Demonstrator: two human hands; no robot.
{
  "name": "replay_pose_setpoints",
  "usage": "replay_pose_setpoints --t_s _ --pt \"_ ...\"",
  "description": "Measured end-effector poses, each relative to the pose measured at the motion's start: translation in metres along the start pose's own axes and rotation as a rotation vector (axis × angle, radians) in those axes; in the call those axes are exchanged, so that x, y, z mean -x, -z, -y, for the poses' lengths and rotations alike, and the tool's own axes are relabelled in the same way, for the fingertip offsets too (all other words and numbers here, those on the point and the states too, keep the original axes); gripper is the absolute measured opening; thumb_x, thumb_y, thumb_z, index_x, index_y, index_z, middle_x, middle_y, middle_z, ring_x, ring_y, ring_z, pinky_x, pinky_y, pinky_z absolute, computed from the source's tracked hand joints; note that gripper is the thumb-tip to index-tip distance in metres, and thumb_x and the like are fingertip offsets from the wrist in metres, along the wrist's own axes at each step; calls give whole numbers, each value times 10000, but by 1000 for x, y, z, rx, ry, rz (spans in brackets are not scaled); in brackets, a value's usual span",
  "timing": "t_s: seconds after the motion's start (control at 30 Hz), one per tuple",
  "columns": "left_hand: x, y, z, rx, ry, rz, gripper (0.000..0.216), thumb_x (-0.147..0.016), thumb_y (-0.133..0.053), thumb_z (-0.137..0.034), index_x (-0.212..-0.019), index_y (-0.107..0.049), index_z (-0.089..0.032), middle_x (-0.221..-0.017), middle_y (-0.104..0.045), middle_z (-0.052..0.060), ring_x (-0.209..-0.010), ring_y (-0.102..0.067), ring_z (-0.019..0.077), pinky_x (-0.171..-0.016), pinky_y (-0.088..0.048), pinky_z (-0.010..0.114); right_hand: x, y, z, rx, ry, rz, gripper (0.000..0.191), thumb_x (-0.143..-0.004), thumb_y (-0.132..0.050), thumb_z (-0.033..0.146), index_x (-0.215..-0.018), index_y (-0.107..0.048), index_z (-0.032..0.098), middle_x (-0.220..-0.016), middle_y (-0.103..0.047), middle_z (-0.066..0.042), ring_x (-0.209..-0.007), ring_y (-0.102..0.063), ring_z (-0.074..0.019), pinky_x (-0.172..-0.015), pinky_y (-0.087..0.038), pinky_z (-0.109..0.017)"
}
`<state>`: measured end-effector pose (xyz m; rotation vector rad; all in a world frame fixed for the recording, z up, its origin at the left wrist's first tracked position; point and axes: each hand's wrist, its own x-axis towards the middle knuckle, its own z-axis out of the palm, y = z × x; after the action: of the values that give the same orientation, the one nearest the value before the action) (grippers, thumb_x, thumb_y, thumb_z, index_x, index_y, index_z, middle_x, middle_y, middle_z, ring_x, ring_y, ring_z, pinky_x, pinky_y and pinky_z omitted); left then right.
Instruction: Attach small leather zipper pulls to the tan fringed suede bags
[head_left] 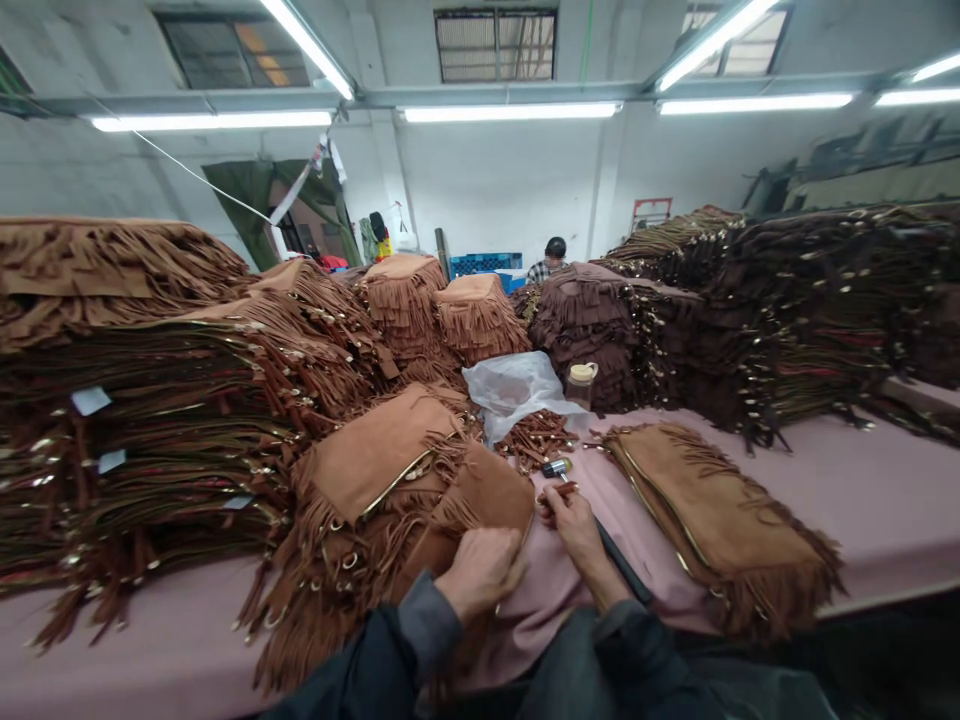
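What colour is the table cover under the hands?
Dusty pink table cover, clearest in the head view.

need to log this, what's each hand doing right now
left hand: closed on the tan fringed bag
right hand: closed on a small strap piece

Both forearms in dark sleeves reach forward, close together. The left hand (480, 570) is curled into a loose fist, knuckles up. Just beside it, the right hand (574, 520) has its fingers pinched together.
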<state>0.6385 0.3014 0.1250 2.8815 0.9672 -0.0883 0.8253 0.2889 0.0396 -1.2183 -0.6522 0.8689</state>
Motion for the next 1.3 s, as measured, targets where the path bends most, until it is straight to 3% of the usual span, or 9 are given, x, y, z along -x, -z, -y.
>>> replay_pose_setpoints --t_s 0.13,0.2,0.3,0.43,0.6,0.7,0.9,1.1,1.3 --pt "-60 4 -9 -12 -7 -276 305 -968 -366 -280 -1063 -628 -155 -1138 -639 162 -1151 -534 297 -890 -424 404 -2 7 -1 -16 26 -121 589 -713 -703 718 -818 -651 141 -684 -662 -44 -528 -587 -138 -504 -485 -234" --pt "-82 0 -9 -29 31 -286 343 -925 -462 -328 -1129 -632 -110 -1233 -601 208 -1243 -461 348 -969 -393 468 -3 9 -3 -20 23 -96 584 -719 -697 720 -819 -645 147 -669 -658 -37 -528 -591 -145 -494 -486 -236" --pt "-101 -11 1 -12 157 -253 510 -845 -567 -381 -1244 -597 -65 -1324 -543 256 -1212 -468 388 -970 -392 524 -6 10 -12 -37 12 -71 572 -715 -721 700 -834 -654 145 -674 -658 -38 -552 -596 -154 -488 -491 -233" --pt "-101 -19 20 156 226 -243 418 -839 -520 -288 -1197 -633 -105 -1242 -591 233 -1134 -521 369 -915 -422 497 -11 9 -18 -67 0 -78 575 -668 -769 683 -837 -662 143 -741 -679 -61 -559 -588 -153 -452 -475 -230" --pt "-89 -22 39 499 73 -194 214 -856 -518 -272 -933 -694 -177 -966 -686 82 -956 -599 238 -857 -443 329 -2 6 3 -13 36 -91 579 -668 -752 699 -823 -672 148 -726 -683 -65 -588 -620 -167 -475 -495 -236" --pt "-88 -29 48 729 -20 -151 238 -872 -547 -325 -956 -684 -149 -931 -689 43 -878 -602 182 -808 -450 267 -1 5 12 25 42 -106 584 -686 -725 712 -833 -671 149 -741 -687 -70 -622 -636 -178 -490 -502 -241" --pt "-90 -35 49 1298 -65 -117 303 -760 -734 -328 -957 -664 -109 -926 -697 72 -875 -622 179 -816 -446 286 -3 10 6 49 80 -112 562 -757 -678 677 -946 -674 148 -900 -702 -98 -727 -647 -193 -560 -523 -256" --pt "-96 -38 44 1430 -19 -71 433 -700 -798 -320 -1035 -619 -112 -846 -687 49 -782 -618 144 -757 -434 267 -5 10 4 119 125 -60 544 -813 -632 655 -993 -668 143 -876 -692 -90 -753 -635 -204 -613 -525 -265" --pt "-100 -42 45 1391 -71 -35 373 -763 -728 -318 -1047 -604 -110 -805 -685 33 -711 -598 121 -705 -419 247 -3 7 5 187 117 -41 557 -803 -620 684 -953 -682 151 -795 -682 -69 -712 -621 -200 -648 -524 -277"
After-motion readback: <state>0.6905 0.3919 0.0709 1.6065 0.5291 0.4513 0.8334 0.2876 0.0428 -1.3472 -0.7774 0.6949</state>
